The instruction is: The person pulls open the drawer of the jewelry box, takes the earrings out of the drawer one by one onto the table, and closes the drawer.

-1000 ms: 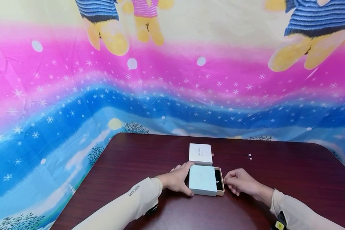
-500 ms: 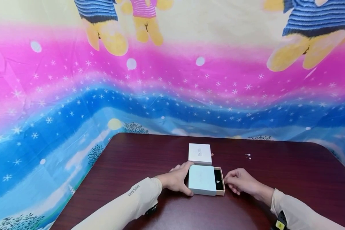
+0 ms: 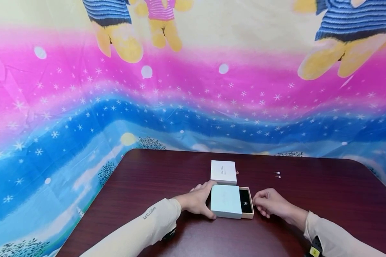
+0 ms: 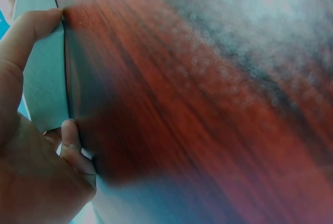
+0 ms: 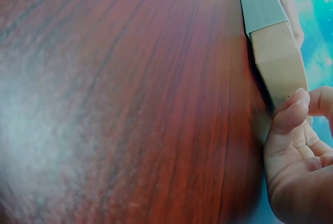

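A pale mint slide-out jewelry box (image 3: 225, 200) lies on the dark wood table. My left hand (image 3: 197, 201) grips its outer sleeve from the left, thumb at the near side and fingers at the far side. The tan drawer (image 3: 248, 216) sticks out to the right, showing a black lining with a small silver star-shaped piece (image 3: 245, 203) on it. My right hand (image 3: 270, 202) pinches at the drawer's outer end with thumb and forefinger; the exact spot held is hidden behind the fingertips. In the right wrist view the thumb (image 5: 291, 112) lies against the drawer's end.
A white box (image 3: 223, 172) with small print and a little tab at its right side sits just behind the mint one. Two pearl earrings (image 3: 278, 175) lie farther back to the right. A printed cloth (image 3: 193, 89) hangs behind the table.
The drawer has slid a little farther right out of the mint sleeve, my right hand moving with it. More black lining shows. My left hand stays on the sleeve.
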`<state>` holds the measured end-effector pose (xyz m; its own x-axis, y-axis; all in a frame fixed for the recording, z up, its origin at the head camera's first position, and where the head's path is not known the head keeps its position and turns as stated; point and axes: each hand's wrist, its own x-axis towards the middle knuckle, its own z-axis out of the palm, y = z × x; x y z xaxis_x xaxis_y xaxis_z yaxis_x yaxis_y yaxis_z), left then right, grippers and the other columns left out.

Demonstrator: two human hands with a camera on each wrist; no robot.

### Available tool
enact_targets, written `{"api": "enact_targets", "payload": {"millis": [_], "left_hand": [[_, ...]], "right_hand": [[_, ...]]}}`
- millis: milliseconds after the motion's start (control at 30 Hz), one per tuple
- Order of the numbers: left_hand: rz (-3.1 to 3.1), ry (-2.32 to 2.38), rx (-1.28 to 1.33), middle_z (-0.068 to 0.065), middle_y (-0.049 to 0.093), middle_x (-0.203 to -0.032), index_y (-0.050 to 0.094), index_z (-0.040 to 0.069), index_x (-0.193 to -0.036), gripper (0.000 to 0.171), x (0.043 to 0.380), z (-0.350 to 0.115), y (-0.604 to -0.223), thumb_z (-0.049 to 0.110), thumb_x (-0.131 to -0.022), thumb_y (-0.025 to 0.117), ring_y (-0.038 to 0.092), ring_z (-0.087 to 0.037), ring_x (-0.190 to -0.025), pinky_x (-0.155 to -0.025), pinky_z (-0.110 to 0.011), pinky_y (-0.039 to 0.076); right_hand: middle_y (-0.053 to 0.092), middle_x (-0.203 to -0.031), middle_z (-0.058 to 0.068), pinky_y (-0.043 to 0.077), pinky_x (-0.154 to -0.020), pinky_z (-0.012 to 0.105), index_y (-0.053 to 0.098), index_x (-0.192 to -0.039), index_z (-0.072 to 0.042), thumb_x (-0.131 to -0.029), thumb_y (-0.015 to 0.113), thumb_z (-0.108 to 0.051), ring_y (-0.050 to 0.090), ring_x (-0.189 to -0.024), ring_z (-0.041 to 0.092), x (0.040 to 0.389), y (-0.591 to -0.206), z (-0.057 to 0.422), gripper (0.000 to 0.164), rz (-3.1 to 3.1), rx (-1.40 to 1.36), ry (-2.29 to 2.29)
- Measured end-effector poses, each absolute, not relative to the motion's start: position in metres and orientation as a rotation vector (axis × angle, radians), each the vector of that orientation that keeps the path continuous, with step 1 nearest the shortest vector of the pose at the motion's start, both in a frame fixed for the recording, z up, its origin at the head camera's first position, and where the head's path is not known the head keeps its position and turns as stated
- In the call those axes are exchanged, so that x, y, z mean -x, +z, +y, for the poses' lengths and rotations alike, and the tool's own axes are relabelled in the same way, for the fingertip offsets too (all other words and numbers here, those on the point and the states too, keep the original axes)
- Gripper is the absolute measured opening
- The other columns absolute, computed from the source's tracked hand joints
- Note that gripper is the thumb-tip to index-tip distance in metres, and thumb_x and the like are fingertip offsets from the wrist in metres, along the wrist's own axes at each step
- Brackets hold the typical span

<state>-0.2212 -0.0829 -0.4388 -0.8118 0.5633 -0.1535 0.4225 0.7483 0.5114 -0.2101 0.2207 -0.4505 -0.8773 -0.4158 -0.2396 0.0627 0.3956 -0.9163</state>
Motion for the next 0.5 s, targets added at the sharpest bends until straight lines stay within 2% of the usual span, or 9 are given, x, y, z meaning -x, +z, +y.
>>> {"api": "enact_targets", "payload": {"millis": [500], "left_hand": [[2.655, 0.676, -0.775, 0.004, 0.051, -0.136, 0.030, 0.021, -0.150, 0.104, 0.2224, -0.0838, -0.4415, 0.037, -0.067, 0.091, 0.045, -0.011, -0.107, -0.093, -0.029, 0.037]], "right_hand": [[0.055, -0.064, -0.004, 0.045, -0.049, 0.021, 0.065, -0.094, 0.006, -0.093, 0.053, -0.007, 0.050, -0.050, 0.005, 0.2097, -0.4520, 0.2249, 0.018, 2.218, 0.315, -1.503]]}}
